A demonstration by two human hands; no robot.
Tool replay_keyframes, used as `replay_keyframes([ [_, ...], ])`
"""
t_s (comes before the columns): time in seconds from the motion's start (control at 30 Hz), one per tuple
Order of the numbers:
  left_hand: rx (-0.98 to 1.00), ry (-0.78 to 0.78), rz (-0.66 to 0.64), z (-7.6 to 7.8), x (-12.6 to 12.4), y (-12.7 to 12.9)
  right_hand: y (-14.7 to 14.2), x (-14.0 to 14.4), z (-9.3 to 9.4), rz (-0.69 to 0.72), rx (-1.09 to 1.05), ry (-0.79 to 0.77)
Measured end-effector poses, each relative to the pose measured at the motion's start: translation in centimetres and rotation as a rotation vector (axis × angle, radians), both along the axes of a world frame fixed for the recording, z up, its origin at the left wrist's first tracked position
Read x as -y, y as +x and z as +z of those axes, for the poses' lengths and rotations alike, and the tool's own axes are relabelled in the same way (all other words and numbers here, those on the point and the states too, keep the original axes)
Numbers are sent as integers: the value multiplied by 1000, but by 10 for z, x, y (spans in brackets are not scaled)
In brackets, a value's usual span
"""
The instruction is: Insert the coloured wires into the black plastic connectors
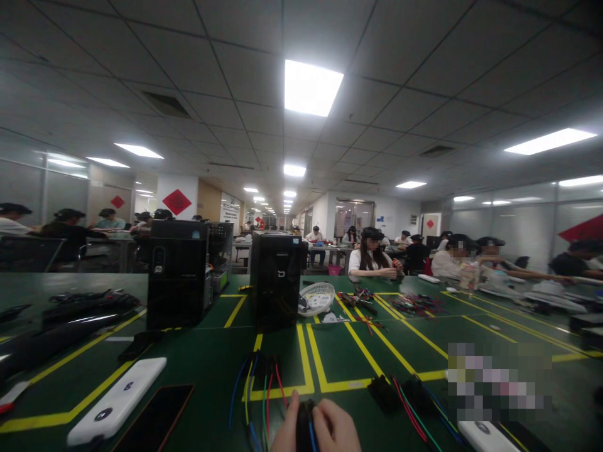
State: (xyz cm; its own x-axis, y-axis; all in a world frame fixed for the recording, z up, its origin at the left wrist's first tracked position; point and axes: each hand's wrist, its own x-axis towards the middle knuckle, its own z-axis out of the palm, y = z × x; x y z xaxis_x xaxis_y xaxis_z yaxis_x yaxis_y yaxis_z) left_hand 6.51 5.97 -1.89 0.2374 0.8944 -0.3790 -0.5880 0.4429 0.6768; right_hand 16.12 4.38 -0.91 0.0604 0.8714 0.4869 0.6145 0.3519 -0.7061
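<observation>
Only the bottom edge of the frame shows my hands. My left hand (287,424) and my right hand (338,428) are pressed together around a small black connector (305,422) with a blue wire coming out of it. Just beyond them on the green table (211,364) lies a bundle of blue, green, yellow and red wires (258,392) ending in a black plug. A second bundle of coloured wires with black plugs (405,397) lies to the right of my right hand.
Two black computer towers (176,273) (276,279) stand upright in the middle of the table, with a white basket (316,296) beside them. A white device (117,402) and a dark phone (155,417) lie at the near left. Several people sit working along the far and right sides.
</observation>
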Motion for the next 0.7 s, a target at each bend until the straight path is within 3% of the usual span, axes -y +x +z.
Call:
replay_keyframes([
  [0.17, 111, 43, 100, 7, -2, -5, 20, 12, 35, 10, -226, 0],
  [0.3, 104, 28, -27, 7, -9, -9, 38, 13, 55, 1, -262, -2],
  [0.47, 53, -4, -94, 2, -12, -6, 33, 10, 46, 73, -205, -49],
  [0.7, 61, -20, -84, 9, -6, -9, 27, 9, 39, 79, -160, -48],
])
